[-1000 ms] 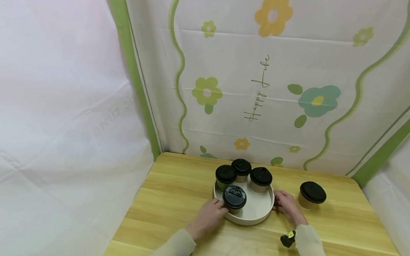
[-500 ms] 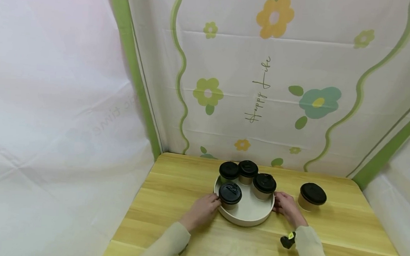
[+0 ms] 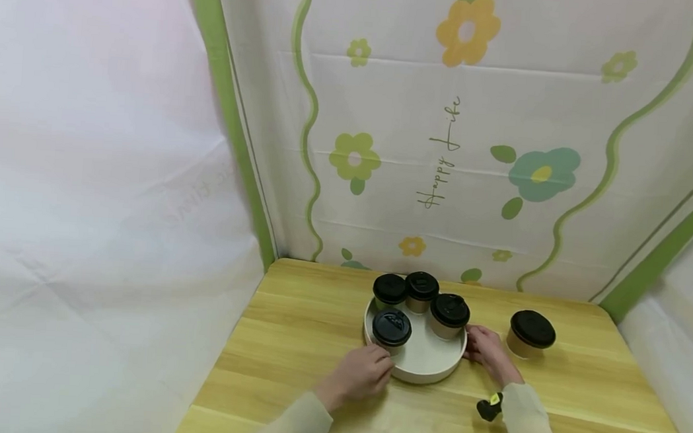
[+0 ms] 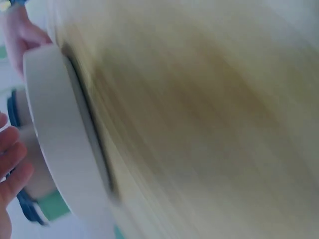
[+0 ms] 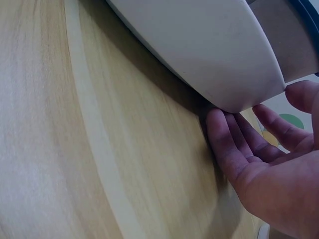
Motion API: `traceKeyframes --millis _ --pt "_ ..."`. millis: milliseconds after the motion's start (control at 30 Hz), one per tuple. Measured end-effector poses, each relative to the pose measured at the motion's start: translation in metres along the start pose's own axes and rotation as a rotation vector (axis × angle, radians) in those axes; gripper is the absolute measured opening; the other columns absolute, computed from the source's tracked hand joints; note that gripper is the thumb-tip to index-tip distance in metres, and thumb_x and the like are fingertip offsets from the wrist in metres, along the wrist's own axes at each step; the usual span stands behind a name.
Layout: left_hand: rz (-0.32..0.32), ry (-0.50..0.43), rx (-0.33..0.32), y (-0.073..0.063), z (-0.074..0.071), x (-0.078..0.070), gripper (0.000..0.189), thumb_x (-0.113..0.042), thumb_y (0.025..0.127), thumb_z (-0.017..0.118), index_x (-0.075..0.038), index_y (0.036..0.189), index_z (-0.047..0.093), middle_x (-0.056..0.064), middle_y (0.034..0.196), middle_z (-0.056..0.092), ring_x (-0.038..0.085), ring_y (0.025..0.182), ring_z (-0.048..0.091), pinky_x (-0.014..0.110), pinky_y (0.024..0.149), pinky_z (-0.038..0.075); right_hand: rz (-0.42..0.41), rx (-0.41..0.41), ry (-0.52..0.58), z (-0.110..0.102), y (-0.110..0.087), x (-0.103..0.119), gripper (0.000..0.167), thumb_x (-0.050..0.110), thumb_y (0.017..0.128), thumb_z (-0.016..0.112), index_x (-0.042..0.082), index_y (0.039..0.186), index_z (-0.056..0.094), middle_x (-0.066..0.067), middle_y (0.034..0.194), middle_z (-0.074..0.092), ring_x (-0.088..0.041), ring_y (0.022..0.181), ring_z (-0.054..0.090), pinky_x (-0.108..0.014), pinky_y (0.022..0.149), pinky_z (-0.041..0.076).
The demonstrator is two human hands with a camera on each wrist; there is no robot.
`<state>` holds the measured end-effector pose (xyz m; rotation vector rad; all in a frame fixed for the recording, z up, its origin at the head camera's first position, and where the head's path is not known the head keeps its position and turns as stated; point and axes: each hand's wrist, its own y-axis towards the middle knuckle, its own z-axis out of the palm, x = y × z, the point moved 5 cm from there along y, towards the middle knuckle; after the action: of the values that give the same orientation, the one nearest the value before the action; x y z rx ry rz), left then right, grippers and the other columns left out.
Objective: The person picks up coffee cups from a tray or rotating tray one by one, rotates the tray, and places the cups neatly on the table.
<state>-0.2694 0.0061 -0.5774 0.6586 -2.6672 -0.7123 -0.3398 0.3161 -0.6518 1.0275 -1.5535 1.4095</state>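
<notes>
A round white tray (image 3: 421,377) with a low wall stands on the table, bearing several paper cups with black lids. The front cup (image 3: 391,332) is nearest my left hand (image 3: 362,371), which lies at the tray's front left. In the left wrist view its fingers (image 4: 14,159) are loosely bent beside the cups, above the tray wall (image 4: 62,134); whether they touch is unclear. My right hand (image 3: 489,350) holds the tray's right side. In the right wrist view its thumb (image 5: 300,94) is at the rim and its fingertips are at the lower edge.
One more black-lidded cup (image 3: 530,332) stands on the wooden table (image 3: 292,319) to the right of my right hand. A flower-printed cloth (image 3: 383,199) hangs behind the table's back edge, and white cloth (image 3: 113,229) hangs at the left.
The tray's cups have shifted clockwise: the front one leftward, the back ones rightward. My left hand moved left, then back right along the tray's front. My right hand stays at the tray's side.
</notes>
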Motion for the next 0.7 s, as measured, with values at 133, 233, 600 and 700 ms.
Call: traceKeyframes --millis 133,233,600,700 --pt "0.043 -0.027 0.01 0.013 0.002 -0.018 0.012 -0.023 0.086 0.072 -0.021 0.098 0.069 -0.009 0.099 0.066 0.007 0.092 0.061 0.018 0.083 0.052 0.002 0.002 -0.001 -0.001 0.001 0.0 0.049 0.028 0.105 0.039 -0.007 0.139 0.037 -0.015 0.115 0.063 -0.015 0.092 0.062 -0.032 0.078 0.058" --pt "0.062 -0.022 0.033 0.02 0.005 -0.029 0.013 -0.024 0.088 0.071 -0.02 0.1 0.068 -0.008 0.1 0.067 0.007 0.093 0.062 0.018 0.086 0.051 0.008 0.007 0.001 -0.002 0.001 -0.001 0.049 0.028 0.105 0.038 -0.006 0.14 0.036 -0.015 0.116 0.063 -0.015 0.093 0.063 -0.033 0.08 0.057" --pt "-0.022 0.028 0.132 0.039 0.02 -0.044 0.013 -0.024 0.095 0.061 -0.019 0.106 0.065 -0.005 0.105 0.067 0.009 0.099 0.063 0.019 0.087 0.053 -0.001 0.003 0.001 -0.002 0.0 -0.001 0.052 0.032 0.105 0.041 -0.007 0.14 0.037 -0.016 0.118 0.063 -0.015 0.095 0.064 -0.033 0.08 0.057" --pt "-0.033 0.078 0.142 0.041 0.025 -0.045 0.011 -0.022 0.094 0.063 -0.02 0.103 0.067 -0.006 0.101 0.067 0.008 0.093 0.062 0.019 0.081 0.053 -0.001 0.003 0.002 -0.002 0.0 -0.002 0.052 0.033 0.105 0.042 -0.006 0.139 0.038 -0.016 0.118 0.063 -0.015 0.095 0.063 -0.033 0.081 0.057"
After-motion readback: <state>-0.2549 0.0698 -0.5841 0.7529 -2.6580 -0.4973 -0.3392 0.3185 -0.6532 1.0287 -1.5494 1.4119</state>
